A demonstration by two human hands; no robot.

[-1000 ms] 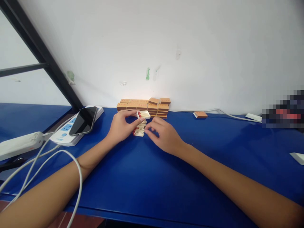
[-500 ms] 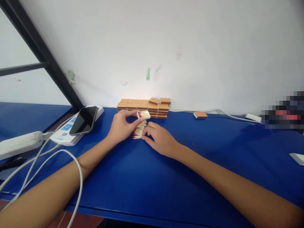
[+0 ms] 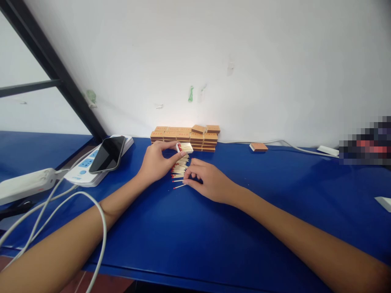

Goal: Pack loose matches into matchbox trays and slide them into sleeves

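A loose heap of red-tipped matches (image 3: 180,167) lies on the blue table (image 3: 189,228), just in front of a stack of brown matchboxes (image 3: 186,136) against the wall. My left hand (image 3: 155,162) holds an open white match tray (image 3: 185,147) between thumb and fingers, at the far end of the heap. My right hand (image 3: 209,181) rests on the table beside the heap, fingers pinched on the end of a single match (image 3: 179,186) drawn out toward me.
A black phone (image 3: 107,154) lies on a white power strip (image 3: 84,171) at the left, with white cables (image 3: 61,203) trailing over my left forearm. A lone matchbox (image 3: 258,147) and a white cable lie at the back right. A dark metal frame (image 3: 51,67) stands at the left.
My right hand has slid toward me from the heap, pulling one or two matches out of it. My left hand and the tray have stayed put.
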